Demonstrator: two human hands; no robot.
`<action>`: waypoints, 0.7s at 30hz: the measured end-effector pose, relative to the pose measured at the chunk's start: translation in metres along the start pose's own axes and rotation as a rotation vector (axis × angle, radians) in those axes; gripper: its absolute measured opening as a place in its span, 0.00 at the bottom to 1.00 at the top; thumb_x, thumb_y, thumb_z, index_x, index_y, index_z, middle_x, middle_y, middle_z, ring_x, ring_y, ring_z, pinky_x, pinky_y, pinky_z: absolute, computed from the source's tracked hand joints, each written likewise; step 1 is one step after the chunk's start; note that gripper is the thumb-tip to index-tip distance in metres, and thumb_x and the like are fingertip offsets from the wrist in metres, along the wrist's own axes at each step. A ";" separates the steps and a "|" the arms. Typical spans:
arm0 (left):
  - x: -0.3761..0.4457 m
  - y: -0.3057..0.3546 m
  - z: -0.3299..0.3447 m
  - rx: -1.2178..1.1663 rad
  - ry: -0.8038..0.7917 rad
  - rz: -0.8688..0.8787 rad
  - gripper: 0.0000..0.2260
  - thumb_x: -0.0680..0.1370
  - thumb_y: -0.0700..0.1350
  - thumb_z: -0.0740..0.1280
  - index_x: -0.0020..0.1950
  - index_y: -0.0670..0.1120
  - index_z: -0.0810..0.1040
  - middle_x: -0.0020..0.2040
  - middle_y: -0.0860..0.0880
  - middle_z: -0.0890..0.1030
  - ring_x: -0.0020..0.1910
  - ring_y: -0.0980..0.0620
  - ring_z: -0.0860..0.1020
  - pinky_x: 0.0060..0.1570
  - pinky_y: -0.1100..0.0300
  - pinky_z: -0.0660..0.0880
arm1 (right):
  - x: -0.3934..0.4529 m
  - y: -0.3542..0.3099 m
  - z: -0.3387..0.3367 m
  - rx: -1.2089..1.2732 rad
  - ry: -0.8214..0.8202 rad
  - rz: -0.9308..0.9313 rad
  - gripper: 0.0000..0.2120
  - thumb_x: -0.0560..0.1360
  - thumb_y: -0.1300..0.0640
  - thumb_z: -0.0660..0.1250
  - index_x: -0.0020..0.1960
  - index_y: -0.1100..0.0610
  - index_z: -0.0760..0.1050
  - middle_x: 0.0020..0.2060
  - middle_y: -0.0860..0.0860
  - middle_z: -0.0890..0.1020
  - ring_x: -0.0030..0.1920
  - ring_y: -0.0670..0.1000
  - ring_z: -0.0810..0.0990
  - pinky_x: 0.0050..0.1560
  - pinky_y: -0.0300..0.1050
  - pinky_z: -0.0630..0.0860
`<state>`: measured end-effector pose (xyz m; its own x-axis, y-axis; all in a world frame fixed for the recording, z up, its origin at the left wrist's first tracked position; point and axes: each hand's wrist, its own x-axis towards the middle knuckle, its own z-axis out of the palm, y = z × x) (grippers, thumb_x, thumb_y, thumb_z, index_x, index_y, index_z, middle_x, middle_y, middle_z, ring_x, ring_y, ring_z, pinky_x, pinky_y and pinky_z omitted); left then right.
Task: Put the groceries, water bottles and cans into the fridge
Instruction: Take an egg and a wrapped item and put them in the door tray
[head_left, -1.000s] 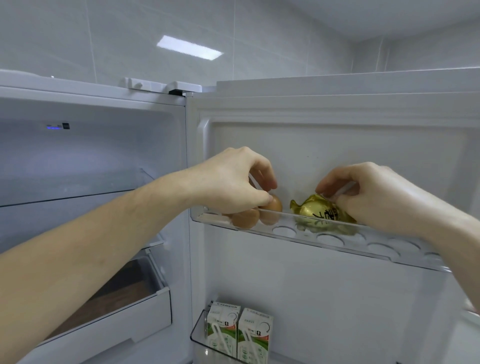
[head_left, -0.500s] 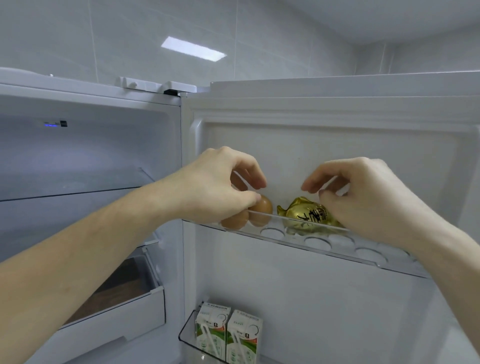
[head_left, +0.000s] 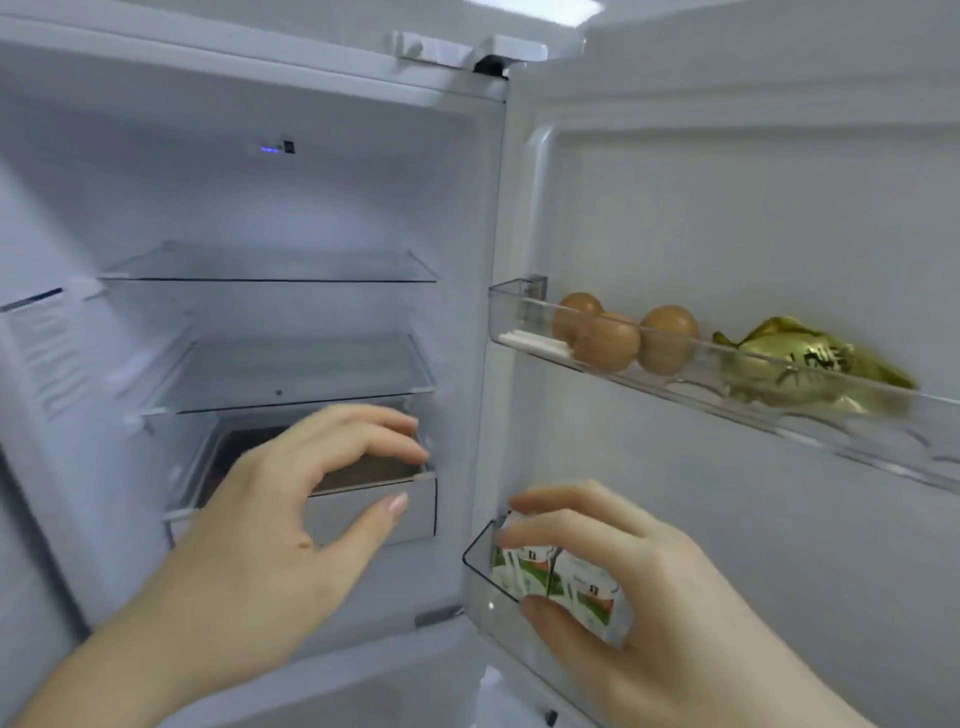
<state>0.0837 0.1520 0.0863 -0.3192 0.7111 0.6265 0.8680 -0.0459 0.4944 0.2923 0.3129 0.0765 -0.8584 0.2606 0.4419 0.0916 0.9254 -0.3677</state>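
Looking into the fridge (head_left: 260, 208): glass shelves bare, no bottles or cans visible, so most is left. Door rack (head_left: 779, 410) holds three eggs (head_left: 608, 340) and a gold packet (head_left: 810, 358). Left hand (head_left: 291, 519) and right hand (head_left: 639, 587) spread, empty.

A pale wall (head_left: 727, 31) is seen above the open appliance, at the top right corner. A bright ceiling light (head_left: 535, 4) is cut off by the upper edge. Everything is lit in cool, even white.
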 end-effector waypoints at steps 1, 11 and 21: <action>-0.014 -0.010 0.000 0.014 -0.015 -0.058 0.12 0.77 0.45 0.73 0.54 0.61 0.81 0.66 0.63 0.77 0.65 0.62 0.76 0.61 0.64 0.72 | 0.000 0.004 0.020 0.039 -0.042 0.023 0.16 0.75 0.42 0.68 0.62 0.32 0.74 0.67 0.28 0.69 0.67 0.34 0.72 0.63 0.33 0.73; -0.133 -0.095 -0.030 0.242 -0.091 -0.456 0.15 0.76 0.49 0.72 0.57 0.67 0.75 0.67 0.73 0.68 0.65 0.72 0.68 0.57 0.73 0.65 | 0.033 -0.021 0.133 0.194 -0.329 0.126 0.22 0.76 0.40 0.70 0.67 0.29 0.68 0.71 0.23 0.59 0.69 0.26 0.63 0.62 0.20 0.59; -0.232 -0.114 -0.061 0.354 -0.054 -0.710 0.19 0.77 0.50 0.71 0.63 0.67 0.71 0.70 0.72 0.62 0.70 0.67 0.63 0.65 0.71 0.58 | 0.057 -0.068 0.201 0.270 -0.662 0.013 0.31 0.77 0.40 0.69 0.75 0.29 0.58 0.75 0.22 0.48 0.74 0.28 0.54 0.68 0.23 0.52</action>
<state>0.0354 -0.0502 -0.0784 -0.8308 0.5199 0.1989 0.5359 0.6506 0.5381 0.1357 0.2097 -0.0375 -0.9921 -0.0303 -0.1218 0.0489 0.8005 -0.5973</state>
